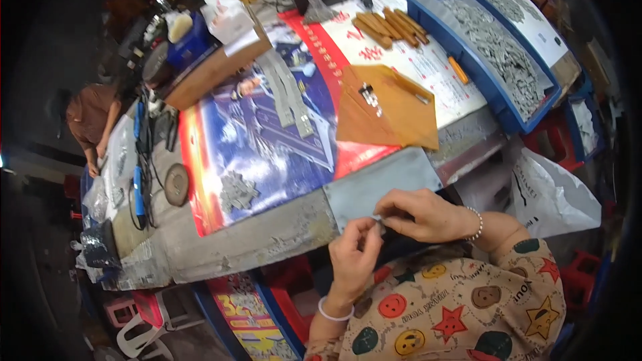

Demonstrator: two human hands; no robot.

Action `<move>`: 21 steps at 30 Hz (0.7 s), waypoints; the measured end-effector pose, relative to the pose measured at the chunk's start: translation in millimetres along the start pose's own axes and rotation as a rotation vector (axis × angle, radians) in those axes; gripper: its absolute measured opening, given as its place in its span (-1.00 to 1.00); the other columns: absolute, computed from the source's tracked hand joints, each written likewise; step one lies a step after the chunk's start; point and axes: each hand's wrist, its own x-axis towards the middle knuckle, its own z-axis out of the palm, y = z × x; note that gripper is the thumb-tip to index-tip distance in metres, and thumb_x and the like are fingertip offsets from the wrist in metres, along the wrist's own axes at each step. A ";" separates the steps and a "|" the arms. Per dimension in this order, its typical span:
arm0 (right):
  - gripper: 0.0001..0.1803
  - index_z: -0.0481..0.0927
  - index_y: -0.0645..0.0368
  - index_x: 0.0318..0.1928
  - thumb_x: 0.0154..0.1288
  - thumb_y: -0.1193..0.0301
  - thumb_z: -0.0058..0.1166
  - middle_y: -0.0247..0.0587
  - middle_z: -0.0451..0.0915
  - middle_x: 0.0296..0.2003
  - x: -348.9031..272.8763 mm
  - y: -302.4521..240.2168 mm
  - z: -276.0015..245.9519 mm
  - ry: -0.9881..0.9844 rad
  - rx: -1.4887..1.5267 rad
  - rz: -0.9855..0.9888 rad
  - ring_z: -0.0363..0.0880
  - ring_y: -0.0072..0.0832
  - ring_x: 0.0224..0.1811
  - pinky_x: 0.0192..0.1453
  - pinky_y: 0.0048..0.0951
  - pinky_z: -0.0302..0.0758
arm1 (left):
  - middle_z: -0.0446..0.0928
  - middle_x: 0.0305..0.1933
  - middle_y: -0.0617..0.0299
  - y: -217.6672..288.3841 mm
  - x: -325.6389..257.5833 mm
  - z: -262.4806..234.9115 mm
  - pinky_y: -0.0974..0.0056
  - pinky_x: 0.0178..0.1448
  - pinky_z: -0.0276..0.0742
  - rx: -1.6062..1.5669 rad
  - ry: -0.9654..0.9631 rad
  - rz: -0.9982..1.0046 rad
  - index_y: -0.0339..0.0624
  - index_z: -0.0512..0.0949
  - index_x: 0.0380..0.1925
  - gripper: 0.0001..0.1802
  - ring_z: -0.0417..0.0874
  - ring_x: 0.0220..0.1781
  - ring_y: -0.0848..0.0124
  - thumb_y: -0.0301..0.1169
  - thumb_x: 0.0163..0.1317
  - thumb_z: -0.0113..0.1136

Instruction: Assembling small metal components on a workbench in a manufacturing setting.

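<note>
My left hand (354,259) and my right hand (424,215) meet at the front edge of the table, fingertips almost touching. Both are closed in a pinch on a small grey piece (380,223); fingers cover most of it, so its exact kind does not show. Beneath and beyond the hands lies a flat grey sheet (384,184) at the table edge. Left of it, a heap of small grey pieces (239,192) rests on a glossy poster (267,147). Past the sheet is a tan paper sheet (391,110) bearing a few tiny shiny parts.
A blue tray (461,43) full of grey pieces stands at right, with brown sticks (391,28) and an orange-handled tool (458,70) nearby. Grey strips (286,93) lie beside a wooden box (221,70). A round stone (176,184) sits left. Other people work at far left and far right.
</note>
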 end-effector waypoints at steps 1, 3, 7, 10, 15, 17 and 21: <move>-0.80 0.45 0.24 -0.10 0.26 0.52 0.05 -0.02 0.58 -0.34 1.5 1.3 0.3 0.008 0.026 -0.005 0.62 -0.16 -0.27 -0.24 -0.34 0.51 | 0.54 -0.49 0.33 -0.1 1.0 -1.7 0.55 -0.43 0.41 -0.043 -0.013 -0.005 -0.31 0.50 -0.30 -0.94 0.52 -0.50 0.65 -0.53 0.29 0.10; -0.82 0.45 0.26 -0.11 0.29 0.51 0.03 -0.12 0.59 -0.37 4.2 8.8 4.1 0.034 0.159 0.030 0.61 -0.38 -0.35 -0.29 -0.44 0.49 | 0.51 -0.50 0.34 9.6 -0.4 -5.9 0.57 -0.48 0.40 -0.238 -0.024 -0.129 -0.29 0.49 -0.26 -0.93 0.53 -0.50 0.65 -0.51 0.30 0.10; -0.86 0.46 0.28 -0.14 0.36 0.48 -0.03 -0.35 0.51 -0.43 8.2 22.2 9.3 0.035 0.431 0.170 0.44 -0.70 -0.42 -0.35 -0.60 0.42 | 0.51 -0.49 0.34 9.2 3.4 -11.2 0.58 -0.48 0.37 -0.454 0.017 -0.226 -0.31 0.49 -0.25 -0.90 0.50 -0.51 0.66 -0.50 0.31 0.11; -0.86 0.49 0.30 -0.21 0.36 0.44 0.00 -0.38 0.50 -0.43 9.0 26.6 11.2 0.009 0.503 0.233 0.43 -0.70 -0.41 -0.33 -0.62 0.41 | 0.52 -0.47 0.33 0.9 2.5 -12.1 0.58 -0.49 0.37 -0.506 0.008 -0.241 -0.32 0.49 -0.24 -0.90 0.51 -0.51 0.66 -0.50 0.30 0.11; -0.87 0.50 0.31 -0.26 0.31 0.46 0.05 -0.40 0.49 -0.43 10.6 28.0 16.1 -0.053 0.516 0.298 0.41 -0.72 -0.40 -0.32 -0.63 0.41 | 0.53 -0.49 0.32 -0.8 0.5 -9.7 0.59 -0.48 0.37 -0.491 0.013 -0.233 -0.32 0.49 -0.24 -0.90 0.50 -0.51 0.67 -0.51 0.30 0.11; -0.88 0.50 0.30 -0.27 0.29 0.47 0.05 -0.41 0.49 -0.43 12.5 27.1 16.0 -0.084 0.507 0.303 0.40 -0.73 -0.40 -0.32 -0.63 0.40 | 0.53 -0.50 0.33 -0.2 -0.2 -8.7 0.59 -0.47 0.37 -0.399 0.017 -0.223 -0.33 0.50 -0.23 -0.90 0.49 -0.52 0.68 -0.52 0.30 0.10; -0.92 0.48 0.29 -0.33 0.24 0.51 0.04 -0.43 0.47 -0.44 13.1 25.8 15.2 -0.086 0.561 0.351 0.39 -0.75 -0.39 -0.32 -0.65 0.39 | 0.54 -0.52 0.34 -2.4 -1.0 -8.0 0.58 -0.46 0.38 -0.317 -0.002 -0.204 -0.35 0.50 -0.24 -0.89 0.49 -0.53 0.68 -0.50 0.31 0.10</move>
